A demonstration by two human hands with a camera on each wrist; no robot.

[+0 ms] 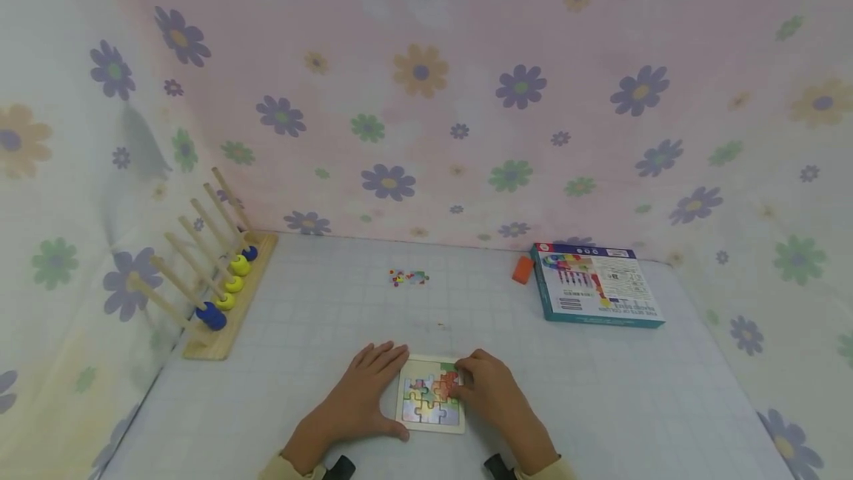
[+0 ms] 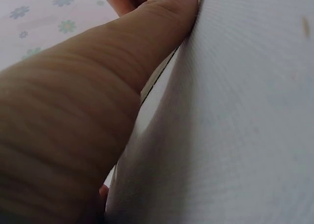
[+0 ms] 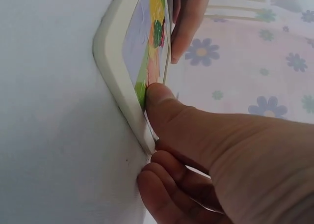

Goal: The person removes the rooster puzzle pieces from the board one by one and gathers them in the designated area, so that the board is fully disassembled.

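A small jigsaw puzzle in a pale frame lies on the table between both hands, with several colourful pieces fitted in it and bare backing showing at its upper left. My left hand spreads along the frame's left side, its fingers near the upper left corner and its thumb by the lower left. At the right edge, my right hand grips the puzzle. In the right wrist view its thumb presses on the picture beside the rim, while the curled fingers sit outside the frame. Mostly wrist and thumb fill the left wrist view.
Loose puzzle pieces lie beyond the frame. A wooden peg stand with blue and yellow beads is at the left. On the right are a flat printed box and an orange block. Flowered cloth hangs behind.
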